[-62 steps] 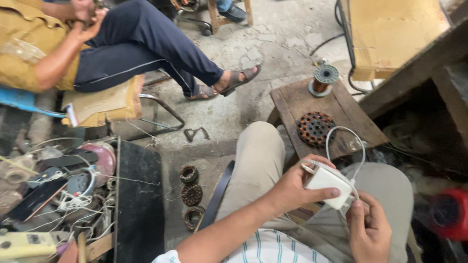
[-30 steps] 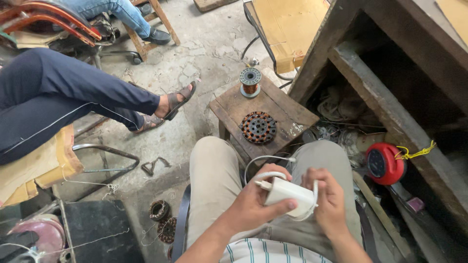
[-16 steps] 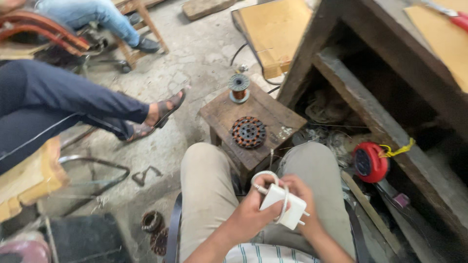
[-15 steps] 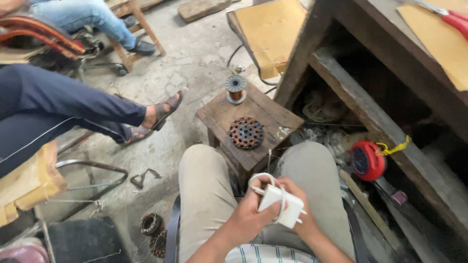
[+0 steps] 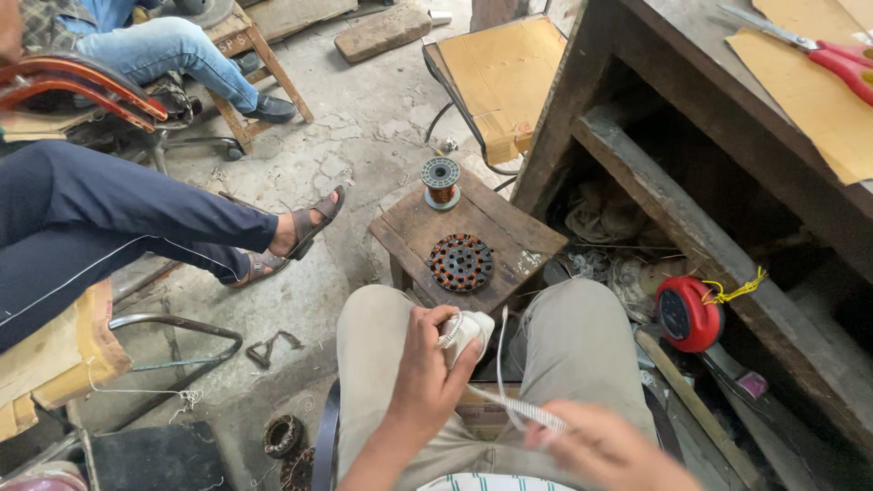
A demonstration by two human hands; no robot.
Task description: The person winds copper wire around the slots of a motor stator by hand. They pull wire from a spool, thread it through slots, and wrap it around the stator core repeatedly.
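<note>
My left hand (image 5: 426,377) grips a small white block (image 5: 466,332) wound with white sleeving, held over my lap between my knees. My right hand (image 5: 611,445), blurred at the bottom edge, pinches the white sleeving strand (image 5: 514,407) that runs from the block and draws it out to the right. A thin white loop of the strand curls up beside the block. Just ahead of my knees stands a small wooden stool (image 5: 523,241) carrying a round wound stator (image 5: 461,262) and a spool of copper wire (image 5: 441,182).
A seated person's legs in dark trousers and sandals (image 5: 300,227) stretch in from the left. Another person in jeans (image 5: 173,50) sits at the back. A wooden workbench (image 5: 691,64) with red-handled scissors (image 5: 832,59) and cardboard is on the right. A red round reel (image 5: 687,314) lies under it.
My right hand has let go of the white block and moved down to the right, drawing the strand out. The view has tilted slightly toward the bench.
</note>
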